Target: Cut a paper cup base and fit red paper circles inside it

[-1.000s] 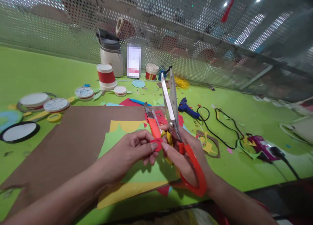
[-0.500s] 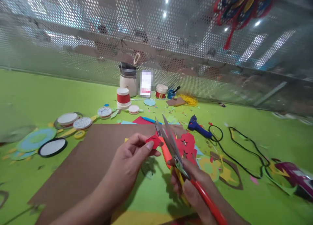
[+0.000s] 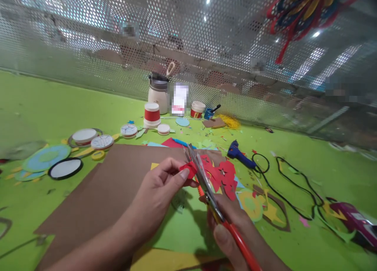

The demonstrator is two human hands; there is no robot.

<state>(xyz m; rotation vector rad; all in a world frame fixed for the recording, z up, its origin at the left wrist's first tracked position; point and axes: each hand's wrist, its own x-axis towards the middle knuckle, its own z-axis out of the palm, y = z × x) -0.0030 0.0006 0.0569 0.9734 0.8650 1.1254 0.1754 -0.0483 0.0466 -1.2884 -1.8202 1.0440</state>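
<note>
Between thumb and fingers, my left hand (image 3: 161,188) pinches a small piece of red paper (image 3: 188,169). My right hand (image 3: 229,220) is wrapped round a pair of scissors (image 3: 207,190) with red handles, their blades pointing up and away from me. The blades are nearly closed and lie at the right edge of the red paper. Beyond my right hand lies a red sheet with star-shaped holes (image 3: 225,173). Under both hands are a light green sheet (image 3: 176,231) and a brown board (image 3: 97,200). Part of an orange object behind the blades is mostly hidden.
A blue glue gun (image 3: 241,155) with a black cord lies at the right. Further right is a purple device (image 3: 353,220). White jar lids (image 3: 84,136) and paper rings (image 3: 47,158) are at the left. A kettle (image 3: 158,94) and red-white tubs (image 3: 152,114) stand at the back.
The scissor blades have come closer together and moved left against the red paper. My left hand has shifted slightly right. The camera view has tilted a little.
</note>
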